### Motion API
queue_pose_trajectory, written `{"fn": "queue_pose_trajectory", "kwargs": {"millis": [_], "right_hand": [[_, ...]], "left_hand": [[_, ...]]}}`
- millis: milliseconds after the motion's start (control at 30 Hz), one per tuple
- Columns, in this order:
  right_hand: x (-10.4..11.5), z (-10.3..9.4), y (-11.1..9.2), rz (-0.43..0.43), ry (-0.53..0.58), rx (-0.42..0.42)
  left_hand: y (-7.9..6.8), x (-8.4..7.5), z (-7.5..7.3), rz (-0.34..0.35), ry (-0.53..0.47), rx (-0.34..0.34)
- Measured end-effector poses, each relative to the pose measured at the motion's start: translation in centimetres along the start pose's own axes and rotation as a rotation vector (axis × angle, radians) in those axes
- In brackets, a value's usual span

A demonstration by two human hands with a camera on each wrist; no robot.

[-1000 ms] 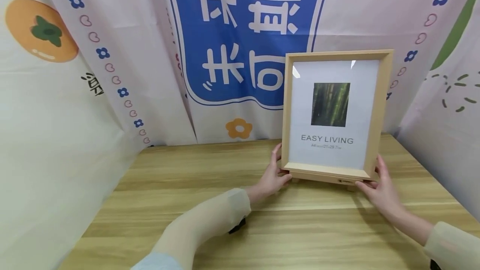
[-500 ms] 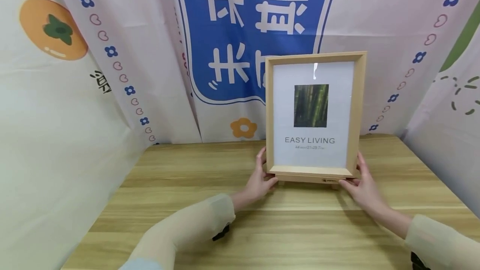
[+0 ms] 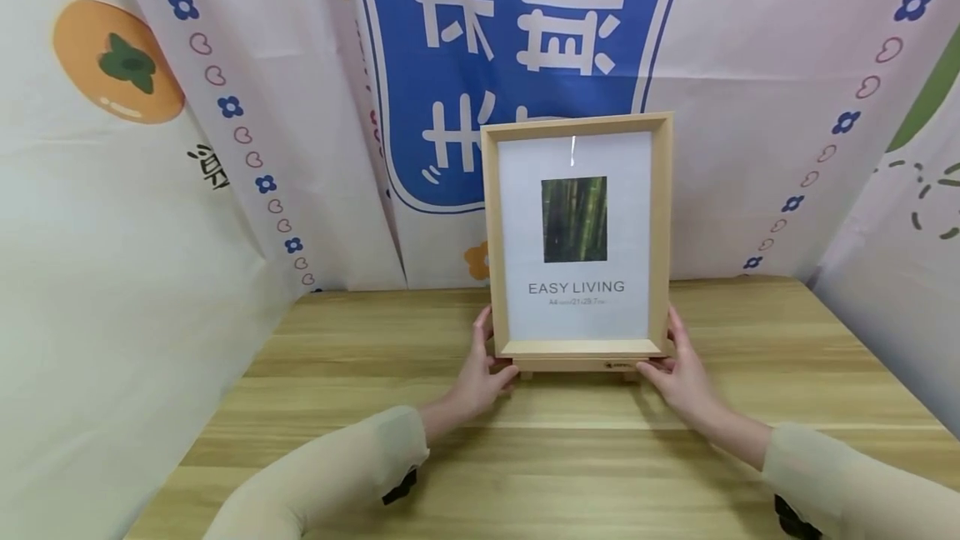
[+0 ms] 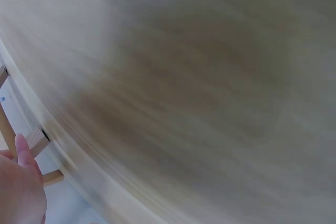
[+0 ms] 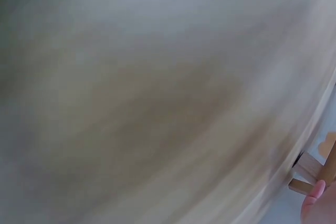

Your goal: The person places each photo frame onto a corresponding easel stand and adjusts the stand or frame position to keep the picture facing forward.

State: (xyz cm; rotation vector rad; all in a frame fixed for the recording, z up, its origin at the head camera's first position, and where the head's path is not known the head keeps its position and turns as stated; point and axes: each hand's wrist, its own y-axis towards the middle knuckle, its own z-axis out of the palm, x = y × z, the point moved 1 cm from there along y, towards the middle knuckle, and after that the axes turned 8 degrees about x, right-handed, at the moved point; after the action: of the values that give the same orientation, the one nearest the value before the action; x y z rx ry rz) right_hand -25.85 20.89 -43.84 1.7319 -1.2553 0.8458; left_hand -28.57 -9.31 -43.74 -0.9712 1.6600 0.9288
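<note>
A light wooden picture frame (image 3: 662,232) stands upright, leaning slightly back, on the ledge of a small wooden easel (image 3: 570,365). Behind its pane are a bamboo photo (image 3: 574,219) and the words "EASY LIVING". My left hand (image 3: 477,377) grips the easel at its lower left corner, thumb at the front of the ledge. At the lower right corner my right hand (image 3: 686,386) holds it the same way. Most of the easel is hidden behind the frame. In the left wrist view my fingers touch wooden bars (image 4: 38,142); the right wrist view shows similar bars (image 5: 308,167) by my thumb.
Everything stands on a wood-grain table (image 3: 585,473). A printed cloth (image 3: 727,190) with a blue panel hangs close behind the frame. White cloth walls (image 3: 127,273) rise along the left and right sides.
Both hands have moved the easel and picture frame leftward across the table, from the right side toward the middle. The frame now faces more squarely forward. The head view has shifted slightly.
</note>
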Motion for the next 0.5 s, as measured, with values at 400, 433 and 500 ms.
{"fn": "queue_pose_trajectory", "kwargs": {"millis": [400, 433, 500], "right_hand": [[0.3, 0.9, 0.4, -0.002, 0.053, -0.004], [0.4, 1.0, 0.3, -0.003, 0.051, -0.004], [0.4, 1.0, 0.3, -0.001, 0.05, -0.001]], "left_hand": [[-1.2, -2.1, -0.8, -0.012, -0.003, 0.009], [-1.0, -1.6, -0.8, -0.01, -0.005, 0.009], [-0.7, -0.6, -0.9, -0.004, -0.004, 0.007]]}}
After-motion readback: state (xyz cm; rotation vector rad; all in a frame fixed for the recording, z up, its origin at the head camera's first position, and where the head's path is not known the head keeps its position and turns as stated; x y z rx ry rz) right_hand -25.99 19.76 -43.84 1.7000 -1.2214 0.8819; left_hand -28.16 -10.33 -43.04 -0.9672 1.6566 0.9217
